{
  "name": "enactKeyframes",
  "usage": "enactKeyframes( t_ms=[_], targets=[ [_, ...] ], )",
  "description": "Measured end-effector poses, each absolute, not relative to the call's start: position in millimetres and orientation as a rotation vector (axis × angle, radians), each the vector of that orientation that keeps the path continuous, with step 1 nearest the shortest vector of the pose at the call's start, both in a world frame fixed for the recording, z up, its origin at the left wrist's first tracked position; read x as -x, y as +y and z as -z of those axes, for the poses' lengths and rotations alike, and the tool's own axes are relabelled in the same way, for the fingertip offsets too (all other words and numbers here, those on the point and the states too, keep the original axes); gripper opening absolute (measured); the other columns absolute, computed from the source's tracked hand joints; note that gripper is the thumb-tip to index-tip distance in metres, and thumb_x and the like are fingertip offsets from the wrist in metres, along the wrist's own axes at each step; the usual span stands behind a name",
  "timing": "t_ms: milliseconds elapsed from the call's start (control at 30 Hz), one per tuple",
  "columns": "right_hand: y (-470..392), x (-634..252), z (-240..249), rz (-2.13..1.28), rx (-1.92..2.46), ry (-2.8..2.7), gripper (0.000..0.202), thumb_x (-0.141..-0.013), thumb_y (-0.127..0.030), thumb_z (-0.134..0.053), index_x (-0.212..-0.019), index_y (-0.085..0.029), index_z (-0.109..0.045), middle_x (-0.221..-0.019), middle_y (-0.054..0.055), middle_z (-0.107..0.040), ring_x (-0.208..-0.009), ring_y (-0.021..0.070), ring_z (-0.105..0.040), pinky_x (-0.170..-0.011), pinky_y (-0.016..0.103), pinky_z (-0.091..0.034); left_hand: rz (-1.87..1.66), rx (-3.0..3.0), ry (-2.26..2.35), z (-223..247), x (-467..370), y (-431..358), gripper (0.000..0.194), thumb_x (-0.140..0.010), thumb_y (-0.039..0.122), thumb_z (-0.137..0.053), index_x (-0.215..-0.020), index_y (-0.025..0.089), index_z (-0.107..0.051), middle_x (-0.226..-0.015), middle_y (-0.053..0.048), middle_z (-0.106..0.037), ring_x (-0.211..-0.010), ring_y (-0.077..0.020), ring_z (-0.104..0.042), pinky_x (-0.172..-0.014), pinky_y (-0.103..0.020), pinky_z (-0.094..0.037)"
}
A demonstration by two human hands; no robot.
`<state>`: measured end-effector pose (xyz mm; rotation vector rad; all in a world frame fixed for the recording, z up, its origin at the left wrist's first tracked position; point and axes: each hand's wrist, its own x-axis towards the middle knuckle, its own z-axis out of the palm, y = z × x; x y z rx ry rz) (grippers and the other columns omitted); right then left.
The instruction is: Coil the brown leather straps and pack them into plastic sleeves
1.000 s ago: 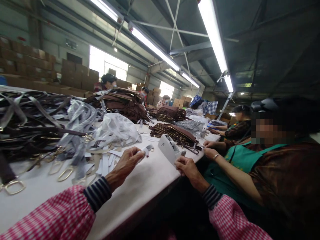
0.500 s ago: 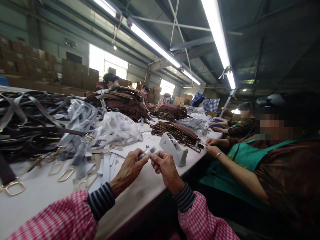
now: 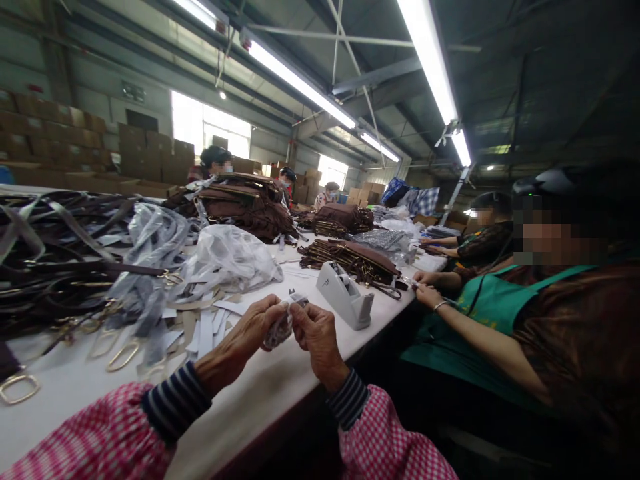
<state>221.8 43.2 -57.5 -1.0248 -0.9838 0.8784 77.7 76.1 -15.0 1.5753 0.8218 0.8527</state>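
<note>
Above the table's front edge, my left hand (image 3: 245, 333) is closed around a small plastic-wrapped bundle (image 3: 279, 331), dark inside, its exact kind not clear. A small pointed tip (image 3: 293, 292) shows above the fingers. My right hand (image 3: 319, 339) pinches at the bundle's upper end, thumb and fingertips pressed together and meeting the left fingers. Part of the bundle is hidden by both hands. Just beyond my right hand stands a light grey tape dispenser (image 3: 363, 308).
Dark straps with gold buckles (image 3: 60, 287), clear plastic bags (image 3: 230, 257) and pale strips (image 3: 205, 330) lie left on the white table (image 3: 240, 413). Brown zippered pouches (image 3: 345, 260) are stacked beyond. At right, a co-worker in a green apron (image 3: 493, 307) sits close, hands over the edge.
Both my hands have come slightly lower and left in view. The left hand has turned, showing more of the plastic-wrapped bundle below its fingers. My right fingertips have closed in on its upper end.
</note>
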Motion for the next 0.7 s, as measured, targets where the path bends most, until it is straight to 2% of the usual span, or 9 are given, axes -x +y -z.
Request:
enactKeyframes(
  t_ms=[67,167,333,467,533,600,700],
  targets=[
    [45.2,-220.8,59.5,-0.867,1.041,-0.989,0.054,-0.075,-0.058,-0.080,-0.054,-0.018,-0.050,-0.042,-0.007,-0.042,-0.037,0.0038,-0.028,-0.038,0.022,-0.016,-0.835,-1.527,0.823,12.0,-76.6,75.6,0.039,-0.082,0.058,-0.056,-0.077,0.020,-0.051,-0.067,0.001,-0.056,-0.060,-0.0160,-0.053,-0.049,-0.024,-0.041],
    [46.5,-222.7,60.9,-0.859,1.056,-1.009,0.053,-0.073,-0.057,-0.081,-0.053,-0.017,-0.053,-0.042,-0.005,-0.044,-0.039,0.0046,-0.030,-0.039,0.023,-0.018,-0.781,-1.481,0.838,12.9,-75.6,76.0,0.040,-0.079,0.060,-0.057,-0.079,0.020,-0.052,-0.069,0.000,-0.058,-0.062,-0.0177,-0.057,-0.046,-0.025,-0.047],
    [46.8,-231.2,67.2,-0.906,1.051,-1.073,0.046,-0.074,-0.054,-0.081,-0.058,-0.016,-0.061,-0.047,-0.003,-0.052,-0.040,0.0061,-0.036,-0.041,0.023,-0.023,-0.715,-1.471,0.805,20.4,-75.4,77.8,0.037,-0.082,0.057,-0.054,-0.083,0.020,-0.052,-0.072,0.000,-0.059,-0.063,-0.0175,-0.058,-0.043,-0.024,-0.048],
    [45.8,-235.9,75.9,-0.803,1.112,-1.202,0.045,-0.079,-0.054,-0.078,-0.057,-0.017,-0.061,-0.048,-0.003,-0.054,-0.040,0.0076,-0.038,-0.043,0.024,-0.028,-0.693,-1.462,0.848,18.4,-74.8,77.7,0.037,-0.081,0.057,-0.053,-0.084,0.021,-0.052,-0.074,-0.001,-0.061,-0.064,-0.0189,-0.059,-0.042,-0.025,-0.048],
    [44.0,-237.7,76.8,-0.648,1.191,-1.275,0.044,-0.082,-0.051,-0.076,-0.057,-0.018,-0.060,-0.050,-0.003,-0.054,-0.044,0.0095,-0.043,-0.047,0.025,-0.035,-0.674,-1.498,0.852,15.9,-73.5,76.1,0.035,-0.083,0.055,-0.050,-0.085,0.021,-0.053,-0.075,-0.001,-0.060,-0.066,-0.0190,-0.059,-0.043,-0.025,-0.048],
    [41.4,-240.4,72.9,-0.346,1.289,-1.373,0.036,-0.084,-0.045,-0.077,-0.064,-0.019,-0.062,-0.058,-0.001,-0.058,-0.053,0.0131,-0.051,-0.054,0.027,-0.042,-0.632,-1.543,0.873,14.7,-72.2,73.5,0.032,-0.085,0.052,-0.047,-0.087,0.021,-0.052,-0.076,0.000,-0.058,-0.067,-0.0194,-0.059,-0.043,-0.024,-0.047],
    [37.5,-246.4,58.3,0.212,1.262,-1.654,0.015,-0.089,-0.031,-0.073,-0.095,-0.018,-0.071,-0.089,0.007,-0.070,-0.084,0.0231,-0.066,-0.076,0.033,-0.053,-0.606,-1.591,0.892,17.4,-72.2,70.8,0.030,-0.086,0.052,-0.044,-0.089,0.023,-0.049,-0.077,0.000,-0.055,-0.068,-0.0204,-0.058,-0.043,-0.024,-0.041]
  ],
)
